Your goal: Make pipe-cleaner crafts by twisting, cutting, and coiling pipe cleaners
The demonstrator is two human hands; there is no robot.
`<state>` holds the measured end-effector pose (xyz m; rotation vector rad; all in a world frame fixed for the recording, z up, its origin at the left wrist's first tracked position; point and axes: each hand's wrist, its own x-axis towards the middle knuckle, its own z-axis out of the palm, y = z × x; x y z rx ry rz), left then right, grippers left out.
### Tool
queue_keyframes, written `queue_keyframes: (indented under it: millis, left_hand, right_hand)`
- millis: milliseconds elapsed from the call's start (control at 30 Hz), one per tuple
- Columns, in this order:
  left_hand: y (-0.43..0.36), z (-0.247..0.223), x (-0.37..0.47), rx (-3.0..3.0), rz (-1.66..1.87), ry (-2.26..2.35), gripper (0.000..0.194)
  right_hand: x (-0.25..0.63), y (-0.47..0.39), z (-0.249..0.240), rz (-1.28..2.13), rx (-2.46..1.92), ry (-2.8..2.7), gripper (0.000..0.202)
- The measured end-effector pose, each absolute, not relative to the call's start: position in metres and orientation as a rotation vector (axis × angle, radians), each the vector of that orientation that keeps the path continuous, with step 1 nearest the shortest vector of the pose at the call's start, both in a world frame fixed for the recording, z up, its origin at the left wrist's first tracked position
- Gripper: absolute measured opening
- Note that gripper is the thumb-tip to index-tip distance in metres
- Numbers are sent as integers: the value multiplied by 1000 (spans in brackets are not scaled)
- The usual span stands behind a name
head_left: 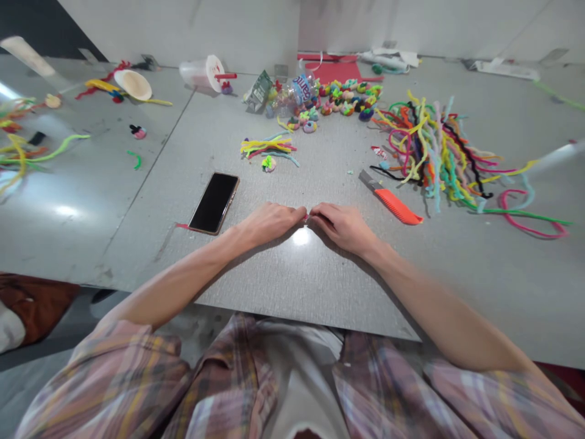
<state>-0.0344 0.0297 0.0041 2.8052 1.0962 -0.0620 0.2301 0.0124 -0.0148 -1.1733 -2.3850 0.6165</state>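
Observation:
My left hand [278, 221] and my right hand [342, 224] meet fingertip to fingertip just above the grey table [292, 280]. Both are closed in a pinch. A tiny pink-red bit [306, 217] shows between the fingertips; the fingers hide the rest, so its kind is unclear. Left of my left hand lies a black phone [214, 203], screen up. To the right of my right hand is an orange-handled utility knife [393, 200]. Beyond my hands sit a small bundle of cut pipe cleaners [269, 146] and a little round green-and-pink pipe cleaner piece [269, 163].
A big heap of colourful pipe cleaners [434, 152] spreads at the right. Several small finished pipe cleaner pieces [350, 97] cluster at the back beside a plastic bottle [297, 94] and a green packet [259, 91]. A cup with a straw [203, 73] lies on its side.

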Motion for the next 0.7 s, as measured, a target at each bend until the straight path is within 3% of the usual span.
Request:
queue_keyframes:
  millis: [300, 700]
  left_hand:
    - [32, 6, -36, 2832, 87, 1125, 32]
    - [29, 6, -35, 2813, -85, 1077, 29]
  right_hand:
    - [232, 12, -14, 609, -1198, -2364, 35]
    - [233, 13, -16, 609, -1163, -2402, 37]
